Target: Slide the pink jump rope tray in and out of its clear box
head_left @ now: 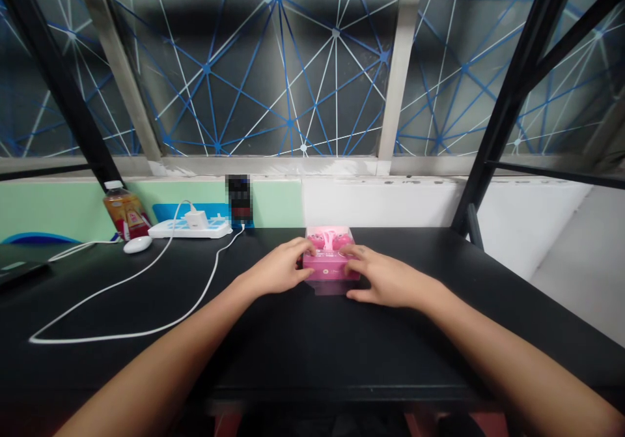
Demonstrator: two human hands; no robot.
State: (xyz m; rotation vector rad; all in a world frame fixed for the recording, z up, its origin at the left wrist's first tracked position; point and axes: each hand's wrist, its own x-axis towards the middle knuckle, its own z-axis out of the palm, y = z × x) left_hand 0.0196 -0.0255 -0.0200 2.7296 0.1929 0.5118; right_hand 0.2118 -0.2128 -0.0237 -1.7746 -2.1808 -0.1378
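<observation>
A small pink box (326,271) sits on the black desk (312,352), its upper part showing pink rounded pieces (332,240) behind a printed front. What these pieces are is too small to tell. From the left side, my left hand (278,267) grips the box, fingertips over its upper left edge and thumb at its lower left front. On the right, my right hand (385,277) has its fingers bent over the box's right edge, with the thumb low near the desktop. A thin see-through flap or reflection (332,288) shows just below the box's front.
Back left are a drink bottle (125,212), a white mouse (138,245), a white power strip (190,230) with a charger, and an upright blurred device (239,199). A white cable (122,338) loops across the left desktop. Black frame posts (508,105) rise at both sides.
</observation>
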